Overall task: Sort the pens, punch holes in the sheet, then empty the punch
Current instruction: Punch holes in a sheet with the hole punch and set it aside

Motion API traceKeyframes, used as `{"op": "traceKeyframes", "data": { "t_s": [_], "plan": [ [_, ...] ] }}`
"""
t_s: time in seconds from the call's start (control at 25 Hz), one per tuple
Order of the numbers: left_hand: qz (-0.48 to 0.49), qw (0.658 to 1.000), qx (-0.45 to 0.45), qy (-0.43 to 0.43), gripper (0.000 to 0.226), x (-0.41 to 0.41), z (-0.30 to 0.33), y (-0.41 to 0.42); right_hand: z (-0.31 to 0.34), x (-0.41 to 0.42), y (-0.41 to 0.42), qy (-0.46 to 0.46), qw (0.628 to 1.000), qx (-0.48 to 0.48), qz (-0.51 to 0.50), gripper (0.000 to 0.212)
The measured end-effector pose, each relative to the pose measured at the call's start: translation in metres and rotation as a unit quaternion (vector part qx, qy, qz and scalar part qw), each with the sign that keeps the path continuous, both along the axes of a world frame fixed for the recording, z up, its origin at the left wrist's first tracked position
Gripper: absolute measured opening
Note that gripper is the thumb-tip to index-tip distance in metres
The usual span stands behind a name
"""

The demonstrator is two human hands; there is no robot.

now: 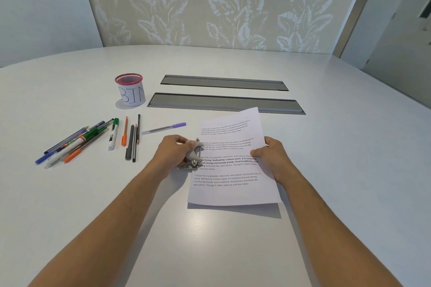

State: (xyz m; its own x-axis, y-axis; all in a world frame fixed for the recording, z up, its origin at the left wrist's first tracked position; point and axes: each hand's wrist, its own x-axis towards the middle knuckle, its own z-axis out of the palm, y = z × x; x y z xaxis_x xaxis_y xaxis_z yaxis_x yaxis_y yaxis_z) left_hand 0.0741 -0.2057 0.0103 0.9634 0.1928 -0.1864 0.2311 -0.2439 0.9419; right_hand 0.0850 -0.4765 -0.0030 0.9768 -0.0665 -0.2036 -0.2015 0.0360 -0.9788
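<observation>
A printed white sheet [231,177] lies in the middle of the table, its near edge lifted and casting a shadow. My right hand [272,158] grips its right edge. A grey metal hole punch [194,155] sits at the sheet's left edge, with that edge tucked into it. My left hand [171,152] is wrapped over the punch's lever. A fan of pens and markers [77,143] lies at the left, a few more pens and pencils [131,140] lie beside it, and a purple-capped pen [166,127] lies alone behind my left hand.
A red mesh cup wrapped in paper marked "BIN" [131,91] stands behind the pens. Two long grey cable-slot covers [224,102] are set into the white table [338,147] behind the sheet. A leaf-patterned wall panel rises at the table's far edge.
</observation>
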Motion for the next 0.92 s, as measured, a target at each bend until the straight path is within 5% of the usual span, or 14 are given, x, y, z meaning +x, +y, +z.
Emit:
{"op": "traceKeyframes", "data": {
  "t_s": [0.36,0.6,0.92],
  "plan": [
    [-0.018,1.000,0.003,-0.002,0.031,-0.001,0.003,0.002,0.002,-0.003,0.010,-0.003,1.000,0.008,0.000,0.030],
    [0.017,0.963,0.268,-0.031,0.063,0.016,0.014,0.005,0.003,-0.004,0.011,-0.011,0.999,-0.035,0.000,0.029],
    [0.012,0.906,0.422,-0.020,0.054,0.044,0.000,-0.014,0.000,-0.005,0.014,-0.009,1.000,-0.018,-0.001,0.031]
  ]
}}
